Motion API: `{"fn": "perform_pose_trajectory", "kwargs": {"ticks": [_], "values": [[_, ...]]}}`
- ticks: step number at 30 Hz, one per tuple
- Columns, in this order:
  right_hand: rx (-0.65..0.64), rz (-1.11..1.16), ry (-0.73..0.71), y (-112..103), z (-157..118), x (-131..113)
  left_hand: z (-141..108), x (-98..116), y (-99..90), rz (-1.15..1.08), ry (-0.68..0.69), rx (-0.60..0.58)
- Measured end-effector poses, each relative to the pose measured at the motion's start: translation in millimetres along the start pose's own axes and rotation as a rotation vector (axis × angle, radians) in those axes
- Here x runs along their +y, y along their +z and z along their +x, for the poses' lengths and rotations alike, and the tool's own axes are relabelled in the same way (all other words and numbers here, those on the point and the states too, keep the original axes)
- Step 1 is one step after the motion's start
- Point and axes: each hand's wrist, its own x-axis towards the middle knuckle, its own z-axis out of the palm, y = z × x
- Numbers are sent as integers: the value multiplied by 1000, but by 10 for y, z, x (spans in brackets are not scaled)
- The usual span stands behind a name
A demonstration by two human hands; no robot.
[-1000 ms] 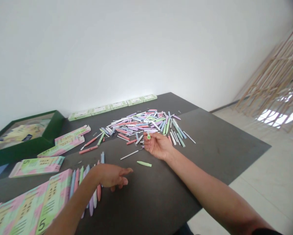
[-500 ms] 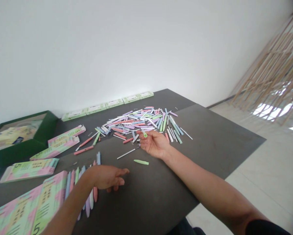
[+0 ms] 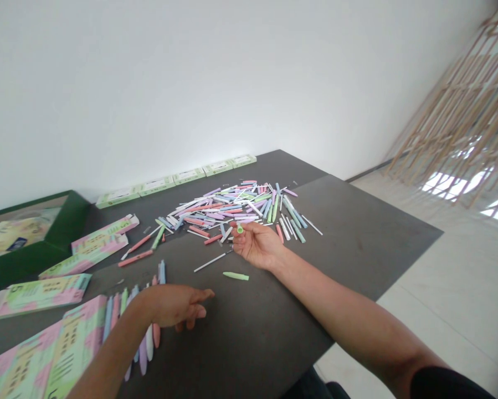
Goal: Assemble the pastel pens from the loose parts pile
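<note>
- Pinching a hollow light-green tube (image 3: 239, 228) between thumb and fingertips, the right hand (image 3: 257, 246) is nearly closed, palm turned up, at the near side of the pen heap (image 3: 224, 209); the tube's open end shows.
- The left hand (image 3: 176, 307) is half open over the desk (image 3: 249, 343), forefinger stretched out and the others loosely bent, with nothing in its grasp that I can see.
- Between the two hands lies a green barrel (image 3: 235, 275), and just beyond it a thin white refill (image 3: 212, 262) slants toward the right hand.
- Under the left forearm, pastel pens (image 3: 143, 354) lie side by side, next to printed cartons (image 3: 74, 343) at the desk's near left.
- The heap covers the middle, toward the far edge, where flat green boxes (image 3: 189, 175) line up along the wall (image 3: 190, 83).
- A dark green tray (image 3: 68, 233) sits toward the desk's far left, well away from its right corner.
</note>
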Motion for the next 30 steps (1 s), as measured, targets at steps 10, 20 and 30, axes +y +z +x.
{"fn": "perform_pose_trajectory", "kwargs": {"ticks": [10, 20, 30], "values": [[47, -756, -229, 70, -46, 39, -66, -40, -46, -30, 15, 26], [-459, -1939, -318, 344, -263, 399, -394, -237, -176, 115, 64, 269], [-159, -1768, -341, 339, -334, 850, -137, 16, -25, 169, 5, 142]]}}
